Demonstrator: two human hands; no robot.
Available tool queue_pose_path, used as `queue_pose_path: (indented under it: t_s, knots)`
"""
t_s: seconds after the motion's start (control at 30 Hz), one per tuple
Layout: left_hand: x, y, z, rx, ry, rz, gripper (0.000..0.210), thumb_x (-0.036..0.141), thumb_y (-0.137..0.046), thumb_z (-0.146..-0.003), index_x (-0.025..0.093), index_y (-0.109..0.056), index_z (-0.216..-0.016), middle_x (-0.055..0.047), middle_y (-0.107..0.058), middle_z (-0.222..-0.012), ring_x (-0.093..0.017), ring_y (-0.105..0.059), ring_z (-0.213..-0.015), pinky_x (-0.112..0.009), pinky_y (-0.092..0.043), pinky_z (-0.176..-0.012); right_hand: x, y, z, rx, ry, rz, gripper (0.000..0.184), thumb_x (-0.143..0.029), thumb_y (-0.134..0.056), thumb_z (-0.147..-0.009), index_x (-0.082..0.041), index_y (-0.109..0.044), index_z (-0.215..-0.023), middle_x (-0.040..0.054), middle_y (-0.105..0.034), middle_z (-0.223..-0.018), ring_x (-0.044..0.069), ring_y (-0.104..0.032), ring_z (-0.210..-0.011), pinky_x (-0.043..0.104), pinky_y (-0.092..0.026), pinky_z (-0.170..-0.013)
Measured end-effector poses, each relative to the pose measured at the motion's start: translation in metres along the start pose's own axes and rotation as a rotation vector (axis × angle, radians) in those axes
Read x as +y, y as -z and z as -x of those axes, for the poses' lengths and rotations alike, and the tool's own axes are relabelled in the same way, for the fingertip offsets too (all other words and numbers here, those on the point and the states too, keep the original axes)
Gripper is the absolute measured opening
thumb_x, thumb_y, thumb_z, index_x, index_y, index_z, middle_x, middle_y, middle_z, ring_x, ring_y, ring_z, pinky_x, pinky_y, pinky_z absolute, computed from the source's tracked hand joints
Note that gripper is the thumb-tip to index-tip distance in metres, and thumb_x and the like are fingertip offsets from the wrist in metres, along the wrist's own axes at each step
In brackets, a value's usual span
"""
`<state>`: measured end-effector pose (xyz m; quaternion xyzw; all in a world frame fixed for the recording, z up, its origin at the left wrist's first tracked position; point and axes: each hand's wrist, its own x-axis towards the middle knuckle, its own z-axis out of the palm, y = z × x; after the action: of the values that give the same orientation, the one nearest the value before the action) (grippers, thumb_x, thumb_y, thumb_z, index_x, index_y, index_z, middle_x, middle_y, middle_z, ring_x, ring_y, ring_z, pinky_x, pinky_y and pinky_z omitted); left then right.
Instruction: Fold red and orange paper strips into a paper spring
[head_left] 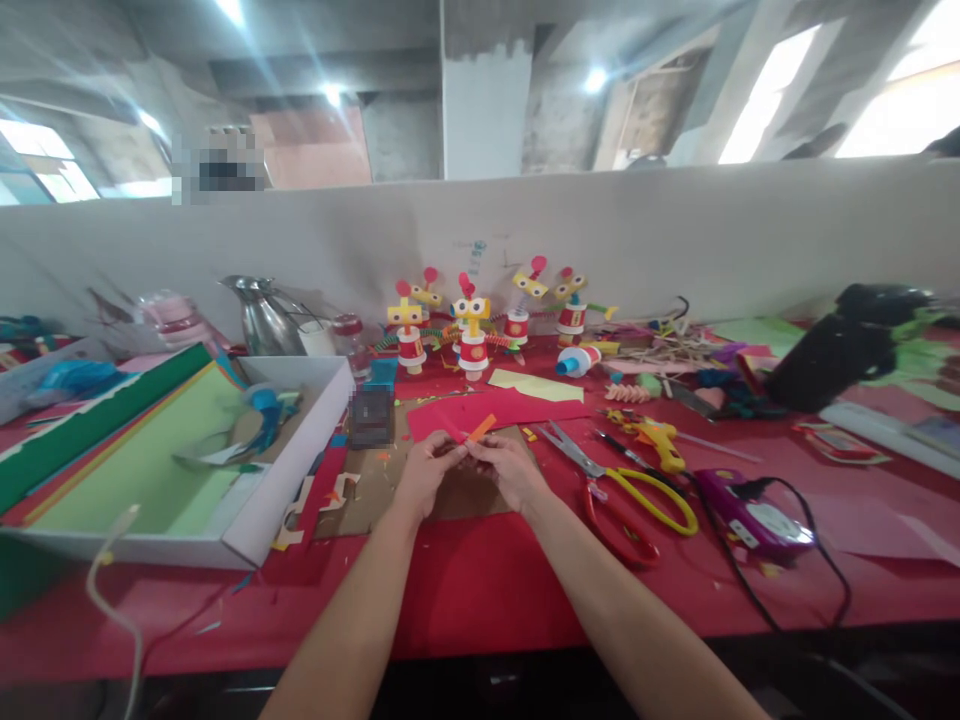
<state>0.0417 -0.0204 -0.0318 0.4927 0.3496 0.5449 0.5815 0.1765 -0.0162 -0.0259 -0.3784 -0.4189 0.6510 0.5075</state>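
Over a brown cardboard sheet (367, 500), my left hand (429, 468) and my right hand (511, 467) meet fingertip to fingertip. My left fingers pinch a pinkish-red paper strip (453, 429). An orange paper strip (482, 428) is pinched in my right fingers. The two strips come together between my fingertips at an angle; whether they are joined I cannot tell. Just beyond my hands lies a sheet of red paper (517, 408). To the right of my right hand rest large scissors (596, 470) with one yellow and one red handle.
Several paper-cup figures (474, 350) stand at the back. On the left is a white box (289, 500) holding coloured paper. A yellow glue gun (664, 443), a purple device (754, 515) with a black cable and a dark flask (832, 345) occupy the right.
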Motion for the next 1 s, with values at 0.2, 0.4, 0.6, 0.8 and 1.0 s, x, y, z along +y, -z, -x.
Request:
queue_pose_path:
  t_s: [0.2,0.4,0.6,0.8,1.0]
  knots:
    - [0.0015,-0.0016,0.0001,0.056,0.049,0.066,0.025,0.029,-0.076,-0.059,0.015,-0.067,-0.077,-0.001,-0.065,-0.072,-0.012,-0.057,-0.067,-0.025,-0.044,-0.068,0.0001,0.0,0.0018,0.052,0.069,0.108,0.03,-0.041,-0.075,-0.058,-0.015,-0.065,-0.068,-0.0007,-0.061,-0.061,0.01,-0.048,-0.055,0.024,-0.031,-0.054]
    - [0.0026,-0.0033,-0.0003,0.089,0.151,0.198,0.029,0.029,-0.081,-0.051,0.014,-0.068,-0.071,-0.001,-0.066,-0.071,-0.012,-0.06,-0.069,-0.027,-0.047,-0.075,0.0008,-0.0019,0.0033,0.103,0.168,0.15,0.032,-0.043,-0.075,-0.059,-0.017,-0.062,-0.072,-0.0007,-0.062,-0.065,0.012,-0.051,-0.058,0.023,-0.033,-0.053]
    - [0.0062,-0.0033,-0.0013,0.15,0.155,0.266,0.028,0.024,-0.082,-0.049,0.014,-0.065,-0.069,0.0,-0.066,-0.068,-0.012,-0.061,-0.066,-0.027,-0.047,-0.073,0.001,-0.0036,0.0037,0.106,0.159,0.091,0.032,-0.044,-0.073,-0.062,-0.017,-0.065,-0.076,0.0011,-0.064,-0.068,0.012,-0.053,-0.059,0.023,-0.036,-0.053]
    - [0.0088,-0.0026,-0.0012,0.182,0.154,0.299,0.029,0.021,-0.082,-0.048,0.014,-0.06,-0.065,0.002,-0.062,-0.064,-0.012,-0.062,-0.065,-0.026,-0.048,-0.07,0.0016,-0.0033,0.0033,0.125,0.208,0.167,0.03,-0.043,-0.071,-0.064,-0.017,-0.069,-0.078,0.0021,-0.066,-0.07,0.013,-0.054,-0.06,0.024,-0.037,-0.053]
    - [0.0072,-0.0003,-0.0013,0.178,0.185,0.28,0.028,0.022,-0.082,-0.048,0.013,-0.063,-0.067,-0.002,-0.067,-0.068,-0.015,-0.064,-0.066,-0.025,-0.048,-0.066,0.0006,-0.0041,0.0044,0.139,0.299,0.278,0.021,-0.04,-0.068,-0.067,-0.02,-0.07,-0.072,0.0017,-0.066,-0.068,0.016,-0.055,-0.061,0.026,-0.041,-0.056]
